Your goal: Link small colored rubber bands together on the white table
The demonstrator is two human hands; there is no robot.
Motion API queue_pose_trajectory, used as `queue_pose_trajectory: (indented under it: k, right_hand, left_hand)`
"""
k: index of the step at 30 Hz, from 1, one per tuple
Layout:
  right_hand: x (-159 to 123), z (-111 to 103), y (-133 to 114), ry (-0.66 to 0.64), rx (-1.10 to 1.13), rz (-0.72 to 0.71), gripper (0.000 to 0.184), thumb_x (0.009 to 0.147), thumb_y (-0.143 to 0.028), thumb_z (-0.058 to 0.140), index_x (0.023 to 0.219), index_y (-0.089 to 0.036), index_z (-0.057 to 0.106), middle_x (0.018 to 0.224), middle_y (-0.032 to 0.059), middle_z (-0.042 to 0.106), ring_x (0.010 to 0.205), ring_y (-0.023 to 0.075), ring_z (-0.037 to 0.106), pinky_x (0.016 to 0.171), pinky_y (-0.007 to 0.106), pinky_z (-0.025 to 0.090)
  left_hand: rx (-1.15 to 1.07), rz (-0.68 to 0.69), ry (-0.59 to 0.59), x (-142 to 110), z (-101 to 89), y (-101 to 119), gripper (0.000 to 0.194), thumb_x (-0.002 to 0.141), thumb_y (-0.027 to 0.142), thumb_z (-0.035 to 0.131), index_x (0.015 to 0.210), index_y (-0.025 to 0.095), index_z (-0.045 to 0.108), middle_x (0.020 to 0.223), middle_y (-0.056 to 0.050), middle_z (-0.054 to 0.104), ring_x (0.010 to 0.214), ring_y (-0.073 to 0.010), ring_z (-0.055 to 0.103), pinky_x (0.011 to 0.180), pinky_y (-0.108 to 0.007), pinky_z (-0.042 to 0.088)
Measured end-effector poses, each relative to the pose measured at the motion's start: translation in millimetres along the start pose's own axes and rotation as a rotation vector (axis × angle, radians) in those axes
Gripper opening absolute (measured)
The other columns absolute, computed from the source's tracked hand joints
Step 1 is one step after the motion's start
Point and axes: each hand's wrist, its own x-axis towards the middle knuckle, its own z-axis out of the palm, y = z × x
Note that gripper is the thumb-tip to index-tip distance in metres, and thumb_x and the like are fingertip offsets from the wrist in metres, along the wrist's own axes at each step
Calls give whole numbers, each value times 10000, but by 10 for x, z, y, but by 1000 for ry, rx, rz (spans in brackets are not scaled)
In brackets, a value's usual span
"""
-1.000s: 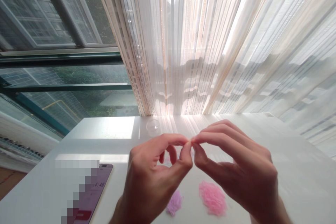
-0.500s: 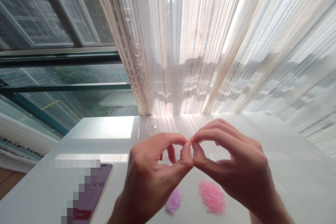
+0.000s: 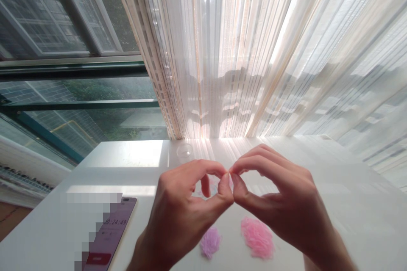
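Note:
My left hand and my right hand meet above the white table, thumb and forefinger of each pinched together, the fingertips touching. Whatever sits between the tips is too small to make out. Below them on the table lies a pile of thin pink strips, nearest my right hand. A smaller pile of purple strips lies by my left wrist. Behind the fingers, more pale, mixed-colour strips show in part through the gaps; the hands hide the rest.
A clear round dish stands near the far edge of the white table. On the left lies a phone with a running timer, partly blurred out. Sheer striped curtains hang behind the table, beside a window.
Both hands stay pinched together and have shifted only very slightly. An orange speck seen between the fingertips before is barely visible now. The piles have not moved.

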Motion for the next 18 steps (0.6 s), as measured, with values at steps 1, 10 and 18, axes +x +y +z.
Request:
queue_pose_trajectory:
  k: [1, 10, 18]
  right_hand:
    - [2, -1, 1, -3, 7, 5, 177, 844, -28, 631, 817, -201, 663, 714, -1, 662, 659, 148, 602, 597, 290, 534]
    - [5, -41, 18, -27, 35, -11, 177, 854, -15, 668, 851, -187, 708, 736, 2, 699, 690, 144, 613, 618, 286, 533]
    - [-7, -70, 27, -35, 16, -35, 159, 901, -61, 672, 888, -207, 734, 746, 5, 716, 690, 155, 629, 615, 298, 544]
  left_hand:
    - [1, 0, 2, -1, 3, -2, 111, 824, 107, 703, 816, 218, 709, 639, 62, 642, 529, -89, 517, 508, -175, 468]
    - [51, 59, 3, -8, 16, -4, 72, 860, 134, 712, 835, 202, 712, 648, 63, 662, 520, -84, 529, 586, -205, 494]
    - [56, 76, 12, -10, 10, 11, 53, 882, 150, 717, 877, 202, 721, 650, 61, 667, 513, -84, 537, 566, -200, 488]
